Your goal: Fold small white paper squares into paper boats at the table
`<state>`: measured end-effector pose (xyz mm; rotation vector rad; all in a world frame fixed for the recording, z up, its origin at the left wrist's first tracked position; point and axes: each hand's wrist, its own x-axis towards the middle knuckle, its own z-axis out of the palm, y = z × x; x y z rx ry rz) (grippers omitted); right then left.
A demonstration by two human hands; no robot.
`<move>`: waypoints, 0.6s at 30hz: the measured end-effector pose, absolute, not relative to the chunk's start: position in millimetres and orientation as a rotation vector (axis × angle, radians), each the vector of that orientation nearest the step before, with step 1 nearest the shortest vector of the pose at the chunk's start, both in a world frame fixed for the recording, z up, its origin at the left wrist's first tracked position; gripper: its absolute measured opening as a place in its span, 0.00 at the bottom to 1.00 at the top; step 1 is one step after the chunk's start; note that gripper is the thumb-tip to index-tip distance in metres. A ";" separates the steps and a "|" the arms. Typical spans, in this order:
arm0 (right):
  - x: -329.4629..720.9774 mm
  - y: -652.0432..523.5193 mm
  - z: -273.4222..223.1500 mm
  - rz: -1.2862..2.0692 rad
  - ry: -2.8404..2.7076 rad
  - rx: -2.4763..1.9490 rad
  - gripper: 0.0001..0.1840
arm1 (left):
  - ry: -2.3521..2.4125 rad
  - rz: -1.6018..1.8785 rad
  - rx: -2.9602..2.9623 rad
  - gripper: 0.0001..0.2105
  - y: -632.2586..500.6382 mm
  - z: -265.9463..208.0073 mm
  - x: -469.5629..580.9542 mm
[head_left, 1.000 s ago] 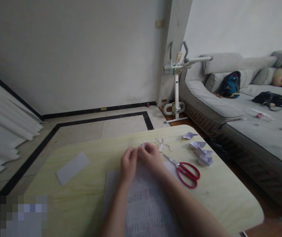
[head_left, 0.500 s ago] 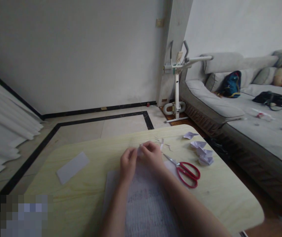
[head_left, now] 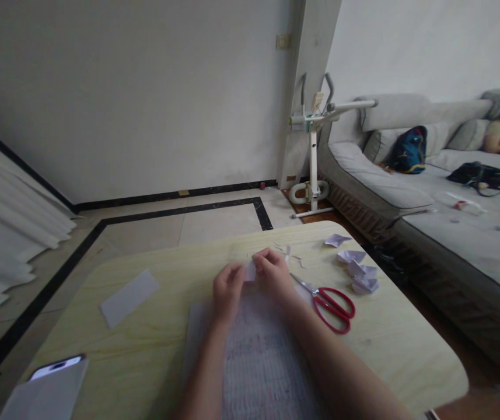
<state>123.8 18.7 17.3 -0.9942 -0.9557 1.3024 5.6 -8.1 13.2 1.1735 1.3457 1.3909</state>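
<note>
A small, flat piece of white paper is held between the person's two bare hands, above the far end of a large sheet of thin white paper covered in lines of writing. The left hand is nearly closed, fingertips pinched at the paper's left edge; the right hand has curled fingers and pinches its right side. Just beyond the right hand lie thin, curling white paper scraps. Scissors with shiny metal blades and looped red handles lie to the right; past them sit crisply creased, pointed folded white paper shapes, some touching. A smooth, white paper rectangle lies apart on the left. All this is on a pale yellow, wood-grained worktop with rounded corners. Beyond are a plain off-white wall, pale floor tiles with a black border, and a padded grey fabric sofa.
</note>
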 end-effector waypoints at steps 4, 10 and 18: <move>122.4 19.4 15.9 1.369 -0.893 -0.947 0.08 | 1.253 1.355 1.078 0.10 -7.6 10.6 5.3; 121.4 19.2 12.6 1.627 -0.775 -0.732 0.05 | 1.000 1.322 0.895 0.09 -8.8 13.7 4.9; 122.7 18.8 14.0 1.663 -0.758 -0.633 0.06 | 0.808 1.171 0.569 0.10 -7.1 9.4 4.8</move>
